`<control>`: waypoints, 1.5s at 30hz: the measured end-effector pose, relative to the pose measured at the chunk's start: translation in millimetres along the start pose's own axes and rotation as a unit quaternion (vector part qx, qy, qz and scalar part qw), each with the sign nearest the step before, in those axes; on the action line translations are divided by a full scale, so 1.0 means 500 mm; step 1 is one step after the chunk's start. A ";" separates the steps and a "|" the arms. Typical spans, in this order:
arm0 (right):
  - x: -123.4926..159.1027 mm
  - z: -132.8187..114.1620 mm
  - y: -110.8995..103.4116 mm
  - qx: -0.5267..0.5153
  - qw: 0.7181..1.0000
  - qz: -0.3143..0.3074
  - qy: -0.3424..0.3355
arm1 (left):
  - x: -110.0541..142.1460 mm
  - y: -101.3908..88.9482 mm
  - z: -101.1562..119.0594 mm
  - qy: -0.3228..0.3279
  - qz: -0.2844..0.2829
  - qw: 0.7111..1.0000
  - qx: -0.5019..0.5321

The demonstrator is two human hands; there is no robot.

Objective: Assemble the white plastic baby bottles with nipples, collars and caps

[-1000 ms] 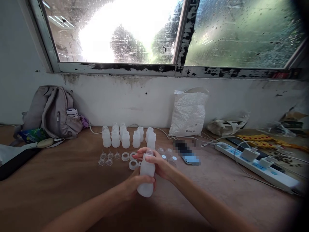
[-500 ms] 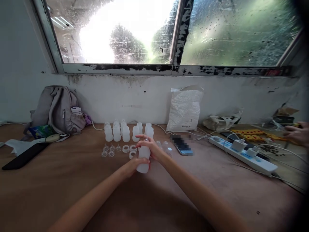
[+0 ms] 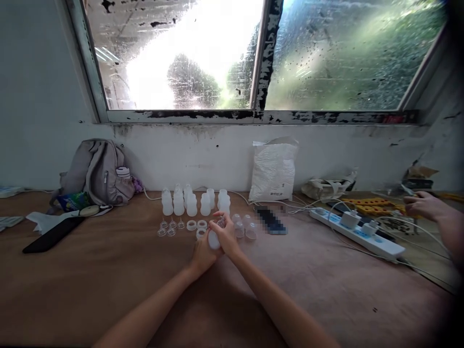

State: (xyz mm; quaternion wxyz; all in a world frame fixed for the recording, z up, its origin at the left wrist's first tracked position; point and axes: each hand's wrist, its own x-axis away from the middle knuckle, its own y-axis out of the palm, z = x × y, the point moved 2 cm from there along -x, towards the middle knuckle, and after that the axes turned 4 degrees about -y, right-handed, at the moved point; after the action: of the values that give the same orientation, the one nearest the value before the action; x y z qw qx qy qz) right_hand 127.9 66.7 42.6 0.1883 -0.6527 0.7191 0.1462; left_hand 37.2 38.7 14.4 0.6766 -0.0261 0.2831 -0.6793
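A frosted white baby bottle (image 3: 213, 240) is held between my two hands over the table, its base tipped towards me. My left hand (image 3: 202, 252) wraps around its side. At its upper end the fingers of my right hand (image 3: 226, 234) are closed; they hide most of the neck. Just beyond stand several similar bottles (image 3: 192, 205) in rows, those at the left with clear tops. Clear silicone nipples (image 3: 171, 232), white collar rings (image 3: 192, 225) and clear domed caps (image 3: 250, 231) lie in small groups around my hands.
A phone (image 3: 271, 221) lies right of the caps, before a white plastic mailer bag (image 3: 273, 169). Farther right are a power strip (image 3: 362, 237) with cables and another person's hand (image 3: 426, 205). At left are a backpack (image 3: 97, 171) and a black flat case (image 3: 54, 235).
The bottle has tilted, its base now facing me more. My right hand has closed around its upper end. The view has shifted slightly, and the other person's hand has moved inward.
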 end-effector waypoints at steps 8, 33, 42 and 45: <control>0.000 -0.023 -0.006 -0.230 0.951 -0.179 0.104 | 0.012 0.006 0.012 -0.088 -0.198 0.952 0.214; -0.027 -0.023 -0.074 0.342 0.926 0.016 -0.161 | -0.018 -0.037 -0.023 -0.030 0.111 0.993 -0.034; -0.026 0.056 -0.095 0.579 0.803 -0.091 -0.114 | -0.028 -0.041 -0.035 0.022 0.099 0.995 -0.016; -0.028 0.049 -0.093 0.552 0.821 -0.089 -0.115 | -0.029 -0.041 -0.034 0.028 0.098 0.995 -0.023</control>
State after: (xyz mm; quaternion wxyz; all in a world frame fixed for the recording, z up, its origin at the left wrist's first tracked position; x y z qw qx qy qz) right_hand 177.1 85.5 29.0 0.6106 -0.4796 0.5912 -0.2183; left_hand 12.6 56.7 13.9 0.7307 0.0054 0.3186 -0.6037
